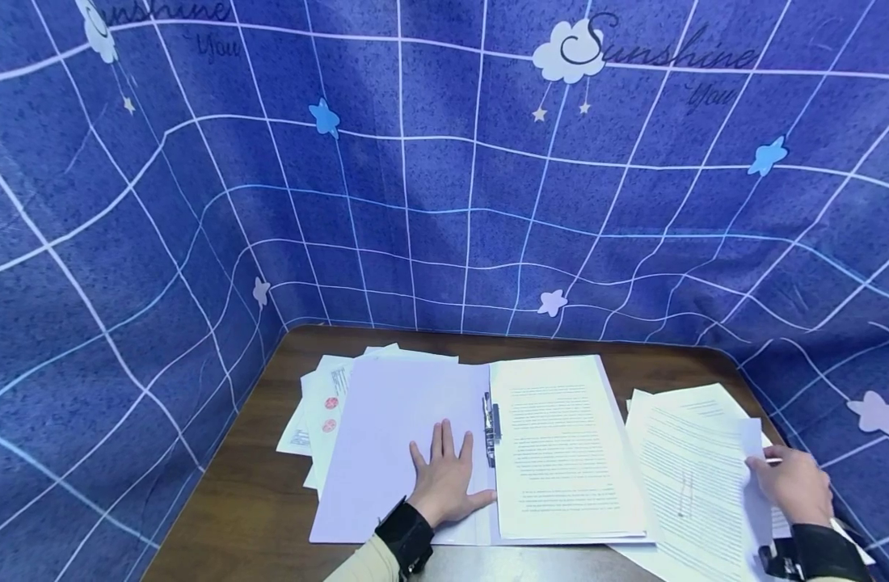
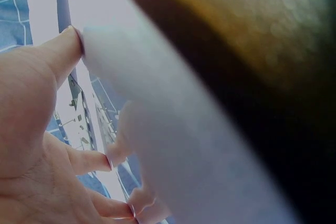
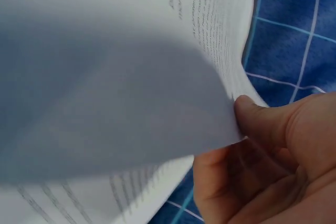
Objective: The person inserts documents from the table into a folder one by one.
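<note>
An open lavender folder (image 1: 386, 404) lies in the middle of the table. My left hand (image 1: 444, 481) rests on its bare left cover with fingers spread, the thumb pointing toward the metal clip (image 1: 490, 428) at the spine. Printed pages (image 1: 561, 444) lie on the folder's right half, beside the clip. At the far right, my right hand (image 1: 797, 485) pinches the right edge of a printed sheet (image 1: 695, 477). In the right wrist view, thumb and fingers grip a corner of that sheet (image 3: 131, 108), which bends above other printed paper (image 3: 210, 30).
Loose papers (image 1: 324, 404), some with red stamps, stick out from under the folder's left side. More sheets (image 1: 706, 398) lie beneath the pinched one at right. Blue grid-patterned cloth (image 1: 444, 178) surrounds the brown wooden table (image 1: 219, 501) at the back and sides.
</note>
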Demonstrator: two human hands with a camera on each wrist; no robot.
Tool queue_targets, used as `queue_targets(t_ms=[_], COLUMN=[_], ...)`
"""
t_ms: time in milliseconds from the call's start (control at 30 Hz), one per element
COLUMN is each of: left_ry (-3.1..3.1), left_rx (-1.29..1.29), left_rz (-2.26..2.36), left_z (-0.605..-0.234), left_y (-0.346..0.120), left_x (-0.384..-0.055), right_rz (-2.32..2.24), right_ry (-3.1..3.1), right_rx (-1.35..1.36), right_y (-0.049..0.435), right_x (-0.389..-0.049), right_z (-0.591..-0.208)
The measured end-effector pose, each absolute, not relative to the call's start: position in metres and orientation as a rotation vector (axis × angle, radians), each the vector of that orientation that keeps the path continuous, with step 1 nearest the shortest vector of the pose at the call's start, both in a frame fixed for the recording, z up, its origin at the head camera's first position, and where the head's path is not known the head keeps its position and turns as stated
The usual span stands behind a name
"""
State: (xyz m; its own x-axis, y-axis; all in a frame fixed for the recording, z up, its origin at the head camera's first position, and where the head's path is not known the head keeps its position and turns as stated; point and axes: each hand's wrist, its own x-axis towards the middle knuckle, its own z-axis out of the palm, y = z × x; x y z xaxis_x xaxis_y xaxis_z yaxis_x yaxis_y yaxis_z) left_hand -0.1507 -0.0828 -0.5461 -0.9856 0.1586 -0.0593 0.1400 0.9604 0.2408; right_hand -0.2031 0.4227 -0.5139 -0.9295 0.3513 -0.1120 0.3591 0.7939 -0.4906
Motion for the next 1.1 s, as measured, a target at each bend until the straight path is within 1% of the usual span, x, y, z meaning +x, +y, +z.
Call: queue_targets(t_ms=[400,733,1100], left_ry=[3.027,3.02,3.033], left_rx=[0.23,0.224,0.232], left_rz=[0.37,0.365,0.354], left_z=[-0.549,-0.549,-0.548], left_y=[-0.083,-0.083,-0.082], left_x=[-0.154,-0.153,-0.152], right_rz=[-0.826,-0.793,-0.828], right_ry=[3.17,3.408,3.488], right_rx=[0.531,0.366,0.443], right_y=[0.425,0.428,0.431], right_x=[-0.203,-0.21,-0.208], right_z=[-0.476,-0.445,-0.419])
